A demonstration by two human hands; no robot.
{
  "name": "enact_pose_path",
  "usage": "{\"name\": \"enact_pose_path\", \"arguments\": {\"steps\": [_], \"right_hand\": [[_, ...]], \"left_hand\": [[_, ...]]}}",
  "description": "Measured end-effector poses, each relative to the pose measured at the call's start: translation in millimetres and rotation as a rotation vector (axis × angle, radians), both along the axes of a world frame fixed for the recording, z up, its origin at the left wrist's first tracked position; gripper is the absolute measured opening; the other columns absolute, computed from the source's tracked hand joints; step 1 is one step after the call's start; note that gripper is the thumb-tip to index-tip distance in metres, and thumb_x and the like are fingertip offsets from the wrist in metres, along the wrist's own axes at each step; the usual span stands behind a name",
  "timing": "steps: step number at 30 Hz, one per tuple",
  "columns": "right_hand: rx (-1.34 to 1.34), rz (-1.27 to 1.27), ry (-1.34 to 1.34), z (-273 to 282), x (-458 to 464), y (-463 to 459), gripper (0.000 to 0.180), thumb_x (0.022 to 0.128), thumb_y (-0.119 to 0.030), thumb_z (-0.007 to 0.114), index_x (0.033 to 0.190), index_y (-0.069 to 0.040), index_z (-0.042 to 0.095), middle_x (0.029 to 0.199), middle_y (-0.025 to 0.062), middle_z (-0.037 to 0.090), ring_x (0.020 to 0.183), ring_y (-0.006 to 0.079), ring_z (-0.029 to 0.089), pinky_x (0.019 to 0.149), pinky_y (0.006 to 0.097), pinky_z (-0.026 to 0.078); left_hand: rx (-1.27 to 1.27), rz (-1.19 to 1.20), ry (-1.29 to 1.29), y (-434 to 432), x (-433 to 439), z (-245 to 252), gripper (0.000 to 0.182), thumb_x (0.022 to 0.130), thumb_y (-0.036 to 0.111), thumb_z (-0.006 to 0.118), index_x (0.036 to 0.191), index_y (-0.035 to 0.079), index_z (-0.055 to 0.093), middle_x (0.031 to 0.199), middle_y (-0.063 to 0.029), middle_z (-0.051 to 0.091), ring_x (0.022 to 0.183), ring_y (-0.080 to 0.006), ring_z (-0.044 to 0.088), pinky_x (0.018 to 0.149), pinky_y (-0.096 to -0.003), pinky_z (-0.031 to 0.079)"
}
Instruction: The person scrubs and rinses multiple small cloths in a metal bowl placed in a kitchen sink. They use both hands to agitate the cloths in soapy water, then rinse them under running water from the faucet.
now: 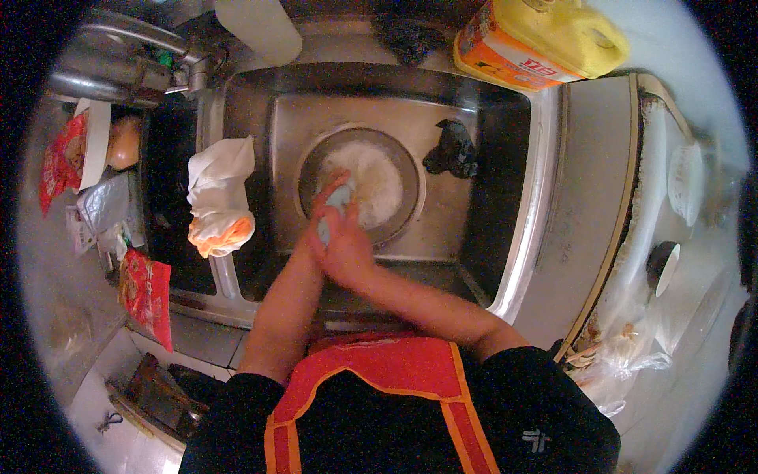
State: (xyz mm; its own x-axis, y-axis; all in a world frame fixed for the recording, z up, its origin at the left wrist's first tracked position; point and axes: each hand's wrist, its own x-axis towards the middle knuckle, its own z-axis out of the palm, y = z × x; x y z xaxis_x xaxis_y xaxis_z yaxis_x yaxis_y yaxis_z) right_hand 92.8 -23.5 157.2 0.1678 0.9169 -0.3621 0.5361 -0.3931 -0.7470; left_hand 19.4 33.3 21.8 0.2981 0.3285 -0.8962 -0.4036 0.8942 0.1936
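Note:
Both hands are together over the left part of a round metal basin (416, 207) in a stainless steel sink. My left hand (325, 216) has a pale blue-grey cloth-like item (337, 198) in its grip. My right hand (348, 246) lies against the same item and my left hand, blurred by motion, so its finger positions are unclear. White, foamy-looking contents (379, 183) fill the middle of the basin. A crumpled black item (453, 149) lies on the sink floor to the right of the basin.
White and orange cloths (220, 189) hang over the sink divider (222, 272). A yellow oil jug (533, 44) stands at the back right. The faucet (198, 74) is at the back left. Red packets (145, 296) lie left; plastic bags (628, 355) lie right.

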Motion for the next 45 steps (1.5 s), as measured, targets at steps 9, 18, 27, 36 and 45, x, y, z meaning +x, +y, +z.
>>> {"name": "enact_pose_path", "arguments": {"steps": [9, 18, 27, 36, 45], "right_hand": [[0.007, -0.259, -0.014, -66.5, 9.7, -1.1, 0.031, 0.089, -0.034, 0.057, 0.089, -0.003, 0.060, 0.085, 0.0263, 0.064, 0.081, 0.0451, 0.062, 0.071, 0.0531, 0.049], [-0.294, -0.218, 0.152, -136.2, 63.1, 21.7, 0.022, 0.089, -0.026, 0.057, 0.096, -0.006, 0.066, 0.091, 0.0231, 0.065, 0.079, 0.0382, 0.065, 0.070, 0.0468, 0.051], [0.048, -0.122, 0.256, -146.7, 21.4, -7.1, 0.042, 0.086, -0.012, 0.058, 0.128, -0.006, 0.052, 0.110, 0.0198, 0.059, 0.085, 0.0328, 0.064, 0.074, 0.0448, 0.054], [0.153, -0.103, -0.064, -91.9, 19.3, 17.1, 0.032, 0.089, -0.033, 0.056, 0.097, -0.002, 0.059, 0.094, 0.0245, 0.059, 0.081, 0.0443, 0.060, 0.069, 0.0527, 0.050], [0.091, -0.096, -0.131, -50.6, -8.8, 0.1, 0.028, 0.091, -0.029, 0.051, 0.089, -0.002, 0.059, 0.089, 0.0237, 0.060, 0.074, 0.0439, 0.060, 0.066, 0.0527, 0.048]], "left_hand": [[0.164, -0.034, -0.075, -21.4, -31.2, -71.3, 0.044, 0.087, 0.035, 0.061, 0.120, 0.006, 0.057, 0.109, -0.0073, 0.062, 0.090, -0.0244, 0.061, 0.074, -0.0389, 0.052], [0.052, 0.030, 0.095, 4.6, 17.3, 39.0, 0.047, 0.090, 0.036, 0.061, 0.125, 0.006, 0.052, 0.112, -0.0079, 0.062, 0.100, -0.0247, 0.061, 0.086, -0.0394, 0.051], [0.079, 0.095, -0.027, -0.7, -12.0, 25.2, 0.036, 0.092, 0.039, 0.059, 0.121, 0.017, 0.058, 0.107, -0.0075, 0.063, 0.099, -0.0217, 0.060, 0.087, -0.0366, 0.050], [0.105, 0.043, 0.130, -31.1, -28.5, -88.5, 0.031, 0.088, 0.030, 0.062, 0.112, 0.011, 0.059, 0.103, -0.0048, 0.063, 0.097, -0.0215, 0.059, 0.077, -0.0402, 0.052], [0.127, -0.162, 0.335, -12.4, -25.0, -15.8, 0.040, 0.090, 0.030, 0.059, 0.120, 0.005, 0.055, 0.110, -0.0086, 0.063, 0.098, -0.0255, 0.060, 0.083, -0.0434, 0.051]]}}
